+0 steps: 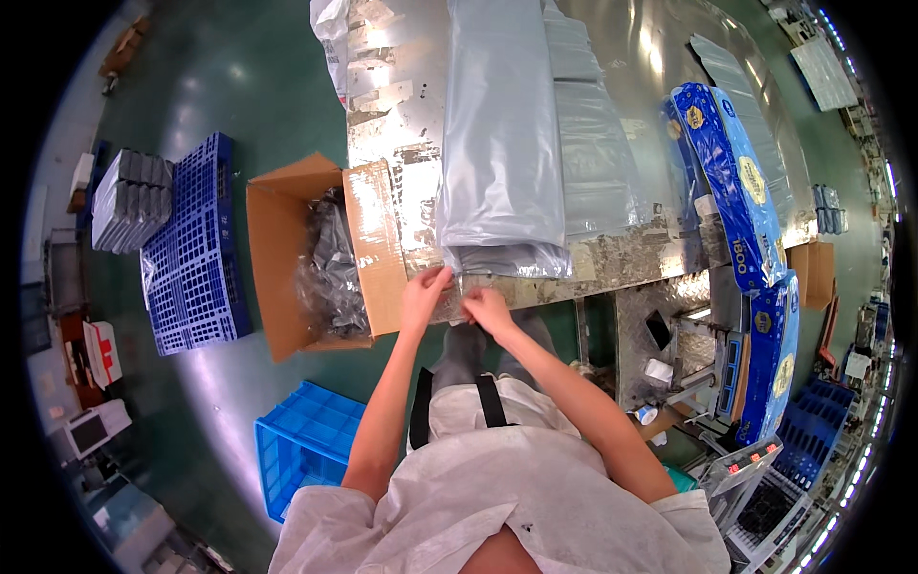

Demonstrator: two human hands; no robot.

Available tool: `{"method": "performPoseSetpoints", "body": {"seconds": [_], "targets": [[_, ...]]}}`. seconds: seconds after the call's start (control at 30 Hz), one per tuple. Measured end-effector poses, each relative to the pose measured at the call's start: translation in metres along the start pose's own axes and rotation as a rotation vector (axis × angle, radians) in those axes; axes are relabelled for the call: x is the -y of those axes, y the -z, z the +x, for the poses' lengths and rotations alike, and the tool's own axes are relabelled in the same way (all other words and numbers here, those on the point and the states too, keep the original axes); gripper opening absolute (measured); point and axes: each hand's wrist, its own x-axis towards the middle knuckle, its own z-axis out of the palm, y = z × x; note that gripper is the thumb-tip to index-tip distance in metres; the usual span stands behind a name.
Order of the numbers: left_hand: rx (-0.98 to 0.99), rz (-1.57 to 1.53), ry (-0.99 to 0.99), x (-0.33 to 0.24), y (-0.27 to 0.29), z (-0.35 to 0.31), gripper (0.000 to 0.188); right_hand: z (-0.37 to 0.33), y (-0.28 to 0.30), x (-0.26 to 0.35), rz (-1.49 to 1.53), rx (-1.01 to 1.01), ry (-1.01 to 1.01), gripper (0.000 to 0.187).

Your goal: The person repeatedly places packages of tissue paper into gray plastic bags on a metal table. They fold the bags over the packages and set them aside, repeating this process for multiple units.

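A long grey plastic bag (502, 134) lies on the metal table (411, 105), its near end at the front edge, where a darker opening shows. My left hand (424, 298) pinches the near left corner of this bag between thumb and fingers. Just right of it and lower, my right hand (489, 311) is closed, its fingertips curled together below the bag's edge. A small clear strip shows between the two hands; whether the right fingers hold it is hard to make out. More flat grey bags (598, 153) lie overlapped to the right of the long one.
An open cardboard box (282, 258) with crumpled dark plastic stands against the table's left side. Blue printed packs (732, 182) lie along the right. A blue crate (311, 421) sits on the floor at lower left; a blue pallet (196, 258) stands farther left.
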Motion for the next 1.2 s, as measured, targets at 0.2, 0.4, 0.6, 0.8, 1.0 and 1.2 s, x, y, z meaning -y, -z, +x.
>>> {"method": "performPoseSetpoints", "body": {"seconds": [0.2, 0.4, 0.6, 0.8, 1.0, 1.2], "targets": [[-0.025, 0.039, 0.002, 0.032, 0.027, 0.028, 0.037, -0.07, 0.012, -0.012, -0.661, 0.415, -0.005, 0.026], [0.333, 0.264, 0.045, 0.007, -0.028, -0.037, 0.052, -0.149, 0.075, 0.009, -1.016, 0.389, 0.039, 0.025], [0.795, 0.329, 0.073, 0.024, -0.149, -0.044, 0.041, -0.182, 0.123, 0.006, -0.88, 0.38, -0.134, 0.024], [0.978, 0.968, -0.571, 0.064, -0.167, -0.084, 0.029, -0.19, 0.157, 0.042, -0.866, 0.351, -0.09, 0.028], [0.779, 0.647, -0.35, 0.017, -0.043, -0.085, 0.024, -0.106, 0.121, 0.097, -0.505, -0.322, 0.418, 0.01], [-0.436, 0.446, -0.122, 0.011, 0.18, -0.022, 0.021, -0.063, 0.051, 0.124, -0.612, -0.155, 0.819, 0.013]]}}
